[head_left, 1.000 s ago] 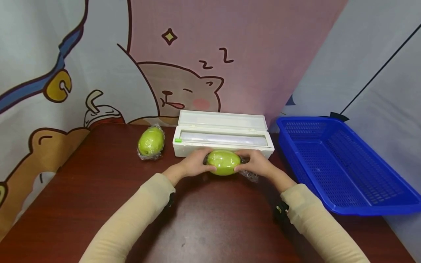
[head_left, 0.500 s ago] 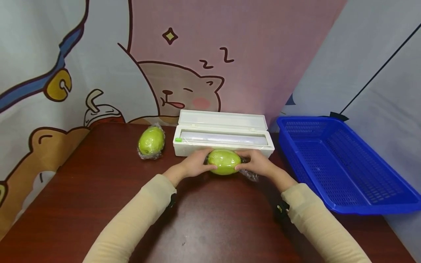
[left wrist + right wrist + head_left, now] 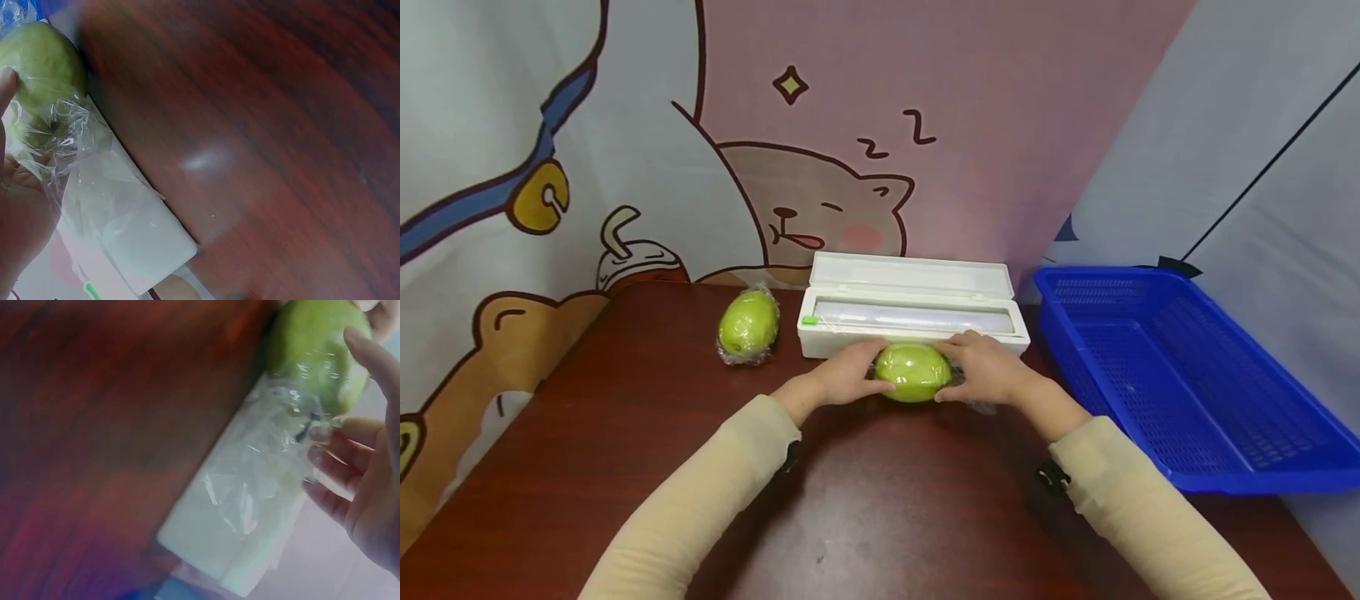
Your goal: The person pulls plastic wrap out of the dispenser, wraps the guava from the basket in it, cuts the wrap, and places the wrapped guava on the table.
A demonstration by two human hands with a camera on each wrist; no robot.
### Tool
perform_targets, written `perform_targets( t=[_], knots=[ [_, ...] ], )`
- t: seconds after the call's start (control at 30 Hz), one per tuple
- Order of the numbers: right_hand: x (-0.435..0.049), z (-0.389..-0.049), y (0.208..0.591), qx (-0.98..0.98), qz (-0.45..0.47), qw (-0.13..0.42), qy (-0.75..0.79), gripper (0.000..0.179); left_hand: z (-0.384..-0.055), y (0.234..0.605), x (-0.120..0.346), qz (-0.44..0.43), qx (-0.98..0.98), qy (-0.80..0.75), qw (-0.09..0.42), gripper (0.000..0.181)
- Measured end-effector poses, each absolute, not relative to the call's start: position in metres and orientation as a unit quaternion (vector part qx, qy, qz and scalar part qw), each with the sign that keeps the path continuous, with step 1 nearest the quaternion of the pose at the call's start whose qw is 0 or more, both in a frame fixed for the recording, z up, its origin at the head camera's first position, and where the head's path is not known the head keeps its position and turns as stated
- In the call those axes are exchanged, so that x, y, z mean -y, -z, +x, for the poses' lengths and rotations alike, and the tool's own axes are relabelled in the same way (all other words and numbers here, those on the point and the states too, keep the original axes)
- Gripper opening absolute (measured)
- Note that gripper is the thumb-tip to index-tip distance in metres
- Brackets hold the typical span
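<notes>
A green oval fruit (image 3: pixel 913 372) in clear cling film is between both hands, just in front of the white cling film box (image 3: pixel 914 323). My left hand (image 3: pixel 847 373) grips its left end, thumb across the front. At the other end is my right hand (image 3: pixel 988 372), its thumb against the fruit and its bent fingers at the gathered film. Loose cling film (image 3: pixel 75 134) bunches by the left fingers in the left wrist view. In the right wrist view, more crinkled film (image 3: pixel 244 481) trails over the box beside the right fingertips.
A second green fruit (image 3: pixel 749 322), wrapped in film, lies at the back left of the dark wooden table (image 3: pixel 865 500). The box's lid (image 3: pixel 913 275) is raised, showing a film roll. A blue plastic basket (image 3: pixel 1150 375) stands at the right.
My right hand has shifted its fingers up and over the film at the fruit's right end, covering much of the loose tail. The left hand keeps its hold.
</notes>
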State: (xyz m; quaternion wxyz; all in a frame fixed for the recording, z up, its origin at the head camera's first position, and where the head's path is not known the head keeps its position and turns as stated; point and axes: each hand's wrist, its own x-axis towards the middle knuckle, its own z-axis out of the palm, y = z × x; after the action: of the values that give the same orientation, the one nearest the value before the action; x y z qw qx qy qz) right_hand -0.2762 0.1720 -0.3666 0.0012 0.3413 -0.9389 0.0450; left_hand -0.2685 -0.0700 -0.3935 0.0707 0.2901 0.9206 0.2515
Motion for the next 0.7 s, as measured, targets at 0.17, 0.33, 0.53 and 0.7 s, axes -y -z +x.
perform_targets(
  t=[0.17, 0.33, 0.53, 0.7],
  knots=[
    [-0.170, -0.273, 0.365, 0.929, 0.359, 0.053, -0.072, 0.097, -0.269, 0.394, 0.069, 0.290, -0.919, -0.256, 0.074, 0.068],
    [-0.161, -0.275, 0.381, 0.915, 0.399, 0.054, -0.031, 0.113, -0.269, 0.394, 0.071, 0.297, -0.920, -0.248, 0.067, 0.067],
    [-0.160, -0.277, 0.399, 0.904, 0.422, 0.073, -0.016, 0.101, -0.268, 0.396, 0.071, 0.308, -0.918, -0.240, 0.066, 0.066],
    [-0.163, -0.276, 0.405, 0.893, 0.433, 0.094, -0.075, 0.092, -0.268, 0.396, 0.072, 0.307, -0.917, -0.243, 0.075, 0.065]
  ],
)
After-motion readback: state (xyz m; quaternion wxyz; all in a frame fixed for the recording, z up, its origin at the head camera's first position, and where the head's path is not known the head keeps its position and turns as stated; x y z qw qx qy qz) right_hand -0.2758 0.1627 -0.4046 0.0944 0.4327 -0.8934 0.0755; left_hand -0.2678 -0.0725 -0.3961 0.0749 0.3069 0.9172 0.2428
